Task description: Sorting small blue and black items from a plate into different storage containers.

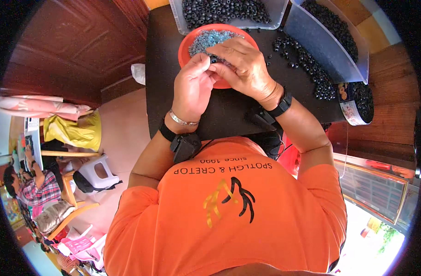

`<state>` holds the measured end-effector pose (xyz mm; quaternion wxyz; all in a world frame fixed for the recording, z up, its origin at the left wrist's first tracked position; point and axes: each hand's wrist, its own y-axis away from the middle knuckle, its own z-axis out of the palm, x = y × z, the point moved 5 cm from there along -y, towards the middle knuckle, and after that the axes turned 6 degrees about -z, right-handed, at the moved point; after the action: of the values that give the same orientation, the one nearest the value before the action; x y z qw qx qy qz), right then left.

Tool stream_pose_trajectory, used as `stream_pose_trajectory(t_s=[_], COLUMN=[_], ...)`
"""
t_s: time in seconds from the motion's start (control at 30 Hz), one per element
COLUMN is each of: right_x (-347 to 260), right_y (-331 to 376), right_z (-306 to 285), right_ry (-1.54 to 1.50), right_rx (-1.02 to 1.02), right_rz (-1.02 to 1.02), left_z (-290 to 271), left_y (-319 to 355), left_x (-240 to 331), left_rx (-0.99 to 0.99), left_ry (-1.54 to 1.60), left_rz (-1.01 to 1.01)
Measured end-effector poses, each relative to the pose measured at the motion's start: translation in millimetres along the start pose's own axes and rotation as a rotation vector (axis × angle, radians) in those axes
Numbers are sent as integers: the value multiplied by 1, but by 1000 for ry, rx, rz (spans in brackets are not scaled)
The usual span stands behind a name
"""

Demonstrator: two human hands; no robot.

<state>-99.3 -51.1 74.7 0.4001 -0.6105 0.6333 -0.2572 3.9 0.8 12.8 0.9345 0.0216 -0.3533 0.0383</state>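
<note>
The left hand (192, 85), at upper centre of the frame, has its thumb and fingers closed in a pinch on a small black bead (213, 60). The right hand (247, 69) comes in from the right, its fingers curled and its thumb tip close to the same bead; whether it grips anything itself I cannot tell. Both hands are over the lower part of a red bowl (183, 50), which carries small, shiny clear and bluish pieces (209, 40).

A metal bracelet (183, 120) and a black strap are on the left wrist, another black strap (282, 105) on the right. Below, the orange shirt (219, 198) bears two lines of dark lettering, upside down in the frame, above a yellow-and-black emblem.

The bowl's upper rim nearly meets a clear bin (285, 11) of black beads at the top edge. A second clear bin (320, 55), tilted, stands at upper right, loose black beads (307, 64) strewn along its left side. Under its lower corner, a tub wears a pale printed label (354, 113), its print too small to make out.

Plain dark tabletop (164, 96) shows between the bowl and the table's straight left edge; the near edge runs behind the forearms, close to the shirt.
</note>
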Motion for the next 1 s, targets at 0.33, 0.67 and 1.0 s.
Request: stream_pose_trajectory(t_s=[0.33, 0.67, 1.0], right_x=[-5, 6, 14], right_y=[2, 2, 2], right_z=[9, 5, 4], right_ry=[47, -43, -303], right_rx=[-48, -24, -39], right_rz=[44, 66, 93], left_z=[-9, -2, -7], left_y=[-1, -1, 0], left_x=[-1, 1, -1], left_rx=[-17, -4, -19], left_ry=[-12, 23, 26], left_rz=[29, 78, 9])
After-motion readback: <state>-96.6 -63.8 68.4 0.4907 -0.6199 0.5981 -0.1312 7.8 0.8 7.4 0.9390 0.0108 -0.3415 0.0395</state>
